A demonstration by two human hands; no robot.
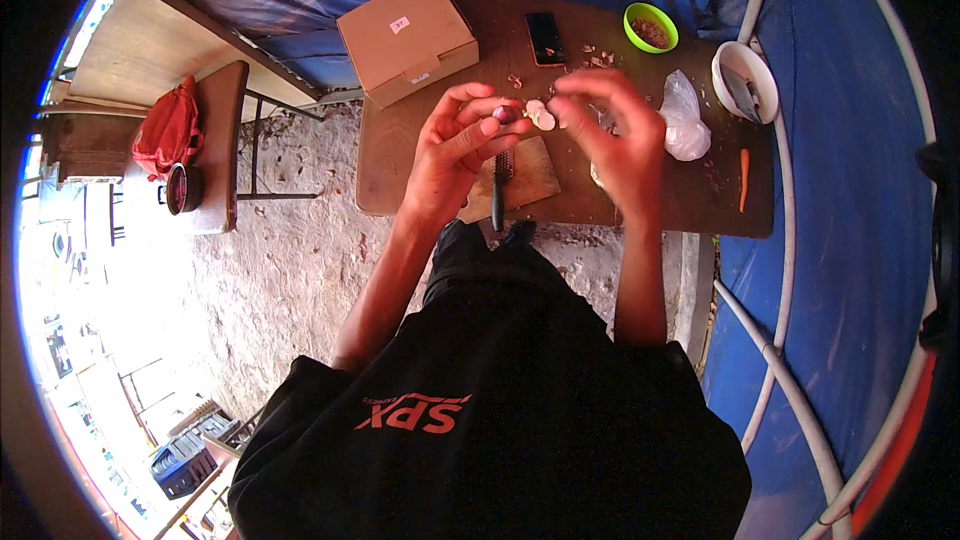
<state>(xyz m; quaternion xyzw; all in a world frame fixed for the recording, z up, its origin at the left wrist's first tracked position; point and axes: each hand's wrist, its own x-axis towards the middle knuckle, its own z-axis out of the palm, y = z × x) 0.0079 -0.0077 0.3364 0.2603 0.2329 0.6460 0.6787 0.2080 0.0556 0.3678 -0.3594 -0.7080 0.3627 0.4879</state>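
Observation:
My left hand (445, 155) is raised over the table, its fingers closed around a small purple-red shallot (506, 114). To its right my right hand (620, 135) is held up with thumb and index finger curved toward the shallot but apart, and I see nothing between them. Some pale, round pieces (540, 115) show between the two hands; whether they touch my right fingertips I cannot tell. Below the hands lies a wooden cutting board (538, 172), with a dark-handled kitchen tool (498, 202) on it. Its metal end is partly covered by my left hand.
The brown table (390, 175) bears a cardboard box (410, 40), a phone (545, 39), a green bowl (650, 28) of brownish bits, a white bowl (762, 75) holding a blade-like object, a plastic bag (684, 120) and a carrot (744, 180). Peel scraps (600, 60) lie about.

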